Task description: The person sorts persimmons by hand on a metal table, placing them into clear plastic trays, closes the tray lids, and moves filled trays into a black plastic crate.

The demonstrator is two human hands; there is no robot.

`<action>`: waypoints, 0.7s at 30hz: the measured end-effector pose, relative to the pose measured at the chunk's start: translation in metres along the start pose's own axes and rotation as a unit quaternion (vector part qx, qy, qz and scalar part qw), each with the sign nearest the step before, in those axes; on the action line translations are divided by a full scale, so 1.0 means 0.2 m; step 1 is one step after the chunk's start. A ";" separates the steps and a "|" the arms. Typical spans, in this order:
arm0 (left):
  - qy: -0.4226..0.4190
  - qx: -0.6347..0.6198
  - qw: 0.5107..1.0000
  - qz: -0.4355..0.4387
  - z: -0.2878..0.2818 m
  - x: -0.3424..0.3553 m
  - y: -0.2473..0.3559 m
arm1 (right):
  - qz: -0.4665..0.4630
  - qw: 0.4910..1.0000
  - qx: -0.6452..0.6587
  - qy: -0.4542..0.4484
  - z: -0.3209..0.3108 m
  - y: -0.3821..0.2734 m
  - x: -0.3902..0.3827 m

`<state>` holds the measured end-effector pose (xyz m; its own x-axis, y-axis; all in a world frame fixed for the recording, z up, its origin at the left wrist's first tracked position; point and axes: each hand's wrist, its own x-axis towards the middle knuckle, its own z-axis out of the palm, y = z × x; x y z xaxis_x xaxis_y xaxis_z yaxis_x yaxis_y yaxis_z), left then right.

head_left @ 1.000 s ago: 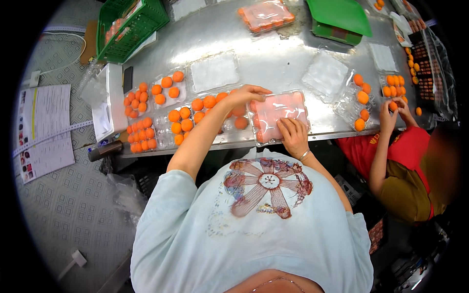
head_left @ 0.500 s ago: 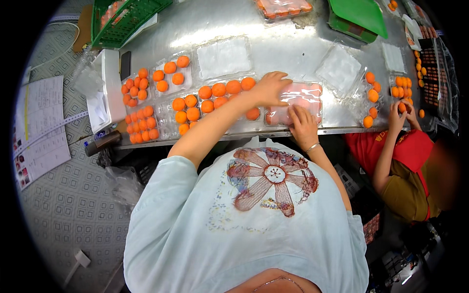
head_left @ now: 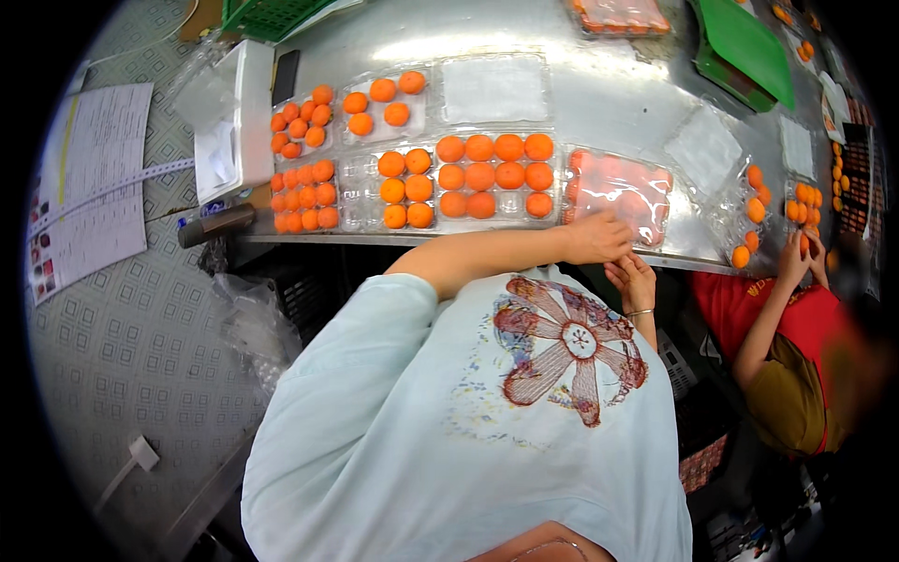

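A closed clear plastic clamshell box (head_left: 620,187) filled with orange fruits lies near the front edge of the metal table (head_left: 599,103). My left arm reaches across my chest, and my left hand (head_left: 599,238) grips the box's front edge with curled fingers. My right hand (head_left: 633,281) is just below it at the table's edge, fingers loosely bent upward, holding nothing that I can see. To the left of the box sits an open tray (head_left: 494,178) with rows of orange fruits.
More open trays of orange fruits (head_left: 304,183) and empty clear trays (head_left: 493,89) cover the table. A white box (head_left: 229,122) stands at its left end, a green board (head_left: 744,47) at the back. A co-worker in a red shirt (head_left: 796,318) handles fruits (head_left: 754,215) at right. Papers (head_left: 89,187) lie on the floor.
My right hand came off the top of the clamshell box and dropped to the table edge. My left hand slid along the box to its front edge.
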<state>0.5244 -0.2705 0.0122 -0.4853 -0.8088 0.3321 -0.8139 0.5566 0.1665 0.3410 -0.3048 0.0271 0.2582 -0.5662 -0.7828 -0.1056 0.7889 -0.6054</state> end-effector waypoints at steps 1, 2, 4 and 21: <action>-0.010 0.012 1.000 0.008 0.01 0.02 0.02 | -0.004 1.000 -0.012 0.012 0.00 0.02 0.02; -0.034 0.035 0.999 0.002 0.03 0.04 0.05 | -0.007 0.999 -0.024 0.024 -0.02 0.06 0.06; -0.082 0.083 0.993 -0.013 0.06 0.08 0.11 | -0.011 0.998 -0.040 0.056 -0.03 0.08 0.10; -0.183 -0.089 0.979 0.024 0.16 0.18 0.11 | -0.077 0.995 0.042 0.043 0.01 0.16 0.12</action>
<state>0.4790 -0.2936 -0.0026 -0.6306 -0.7761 -0.0064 -0.7344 0.5941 0.3282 0.3465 -0.2930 -0.0115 0.1808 -0.6980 -0.6928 0.0114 0.7059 -0.7082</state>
